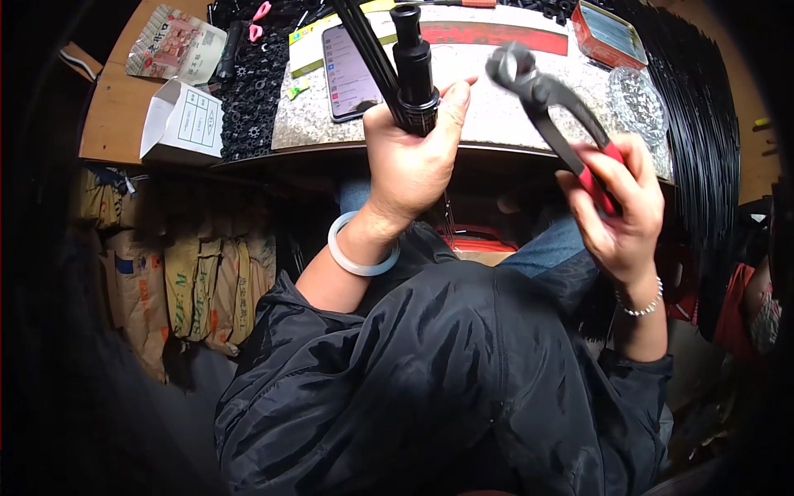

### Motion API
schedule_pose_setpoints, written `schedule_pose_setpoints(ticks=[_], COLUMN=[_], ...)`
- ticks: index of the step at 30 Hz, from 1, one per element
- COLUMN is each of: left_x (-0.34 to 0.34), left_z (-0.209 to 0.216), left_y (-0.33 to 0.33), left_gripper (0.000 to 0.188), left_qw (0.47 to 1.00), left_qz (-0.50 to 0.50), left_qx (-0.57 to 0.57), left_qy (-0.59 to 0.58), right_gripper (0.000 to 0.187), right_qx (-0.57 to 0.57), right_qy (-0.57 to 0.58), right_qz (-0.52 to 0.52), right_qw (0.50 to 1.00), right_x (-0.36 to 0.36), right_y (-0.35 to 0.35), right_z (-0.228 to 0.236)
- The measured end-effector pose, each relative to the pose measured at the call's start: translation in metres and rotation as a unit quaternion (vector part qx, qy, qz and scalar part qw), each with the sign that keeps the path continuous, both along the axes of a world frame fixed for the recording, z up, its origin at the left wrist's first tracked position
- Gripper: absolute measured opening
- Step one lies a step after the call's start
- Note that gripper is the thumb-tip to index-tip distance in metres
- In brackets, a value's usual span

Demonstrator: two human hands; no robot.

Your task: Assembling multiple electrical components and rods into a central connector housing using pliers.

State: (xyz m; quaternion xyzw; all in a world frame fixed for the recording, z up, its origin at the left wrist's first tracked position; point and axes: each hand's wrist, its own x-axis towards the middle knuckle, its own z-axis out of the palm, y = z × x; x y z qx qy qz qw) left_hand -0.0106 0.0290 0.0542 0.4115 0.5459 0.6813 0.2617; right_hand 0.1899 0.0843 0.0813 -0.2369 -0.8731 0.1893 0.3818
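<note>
Plainly, the black cylinder [413, 73] stands near-upright, left of the pincers [547, 127] and apart from their up-left-tilted head; the left hand [412, 169] clasps it beside slanting black rods [366, 48], while the right hand [622, 202] grips red handles [593, 187].

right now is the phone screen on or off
On: the phone screen is lit, showing a column of small coloured icons, beyond the rods in the left hand.

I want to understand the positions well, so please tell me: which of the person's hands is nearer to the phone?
Left. The left hand, gripping black rods, is by the phone's near end; the right hand, holding pliers, is farther off, rightward.
</note>
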Motion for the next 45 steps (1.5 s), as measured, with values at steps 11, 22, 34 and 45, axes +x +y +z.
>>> schedule_pose_setpoints(ticks=[11,22,34,45], left_x=[0.003,0.004,0.009,0.009], left_z=[0.001,-0.005,-0.002,0.003], left_y=[0.001,0.000,-0.004,-0.010], left_gripper=[0.011,0.020,0.015,0.022], left_qw=[0.999,0.999,0.997,0.997], left_qz=[-0.011,-0.038,-0.069,-0.071], left_qx=[-0.028,-0.009,0.014,-0.034], left_qy=[-0.019,0.034,-0.018,-0.004], right_gripper=[0.031,0.019,0.045,0.035], right_qx=[0.252,0.319,-0.772,-0.730], right_qy=[-0.192,-0.214,-0.093,-0.083], right_qz=[-0.074,-0.104,0.172,0.204], right_qw=[0.945,0.918,0.605,0.647], right_x=[0.007,0.010,0.025,0.030], right_y=[-0.013,-0.019,-0.019,-0.024], right_z=[0.028,0.027,0.015,0.010])
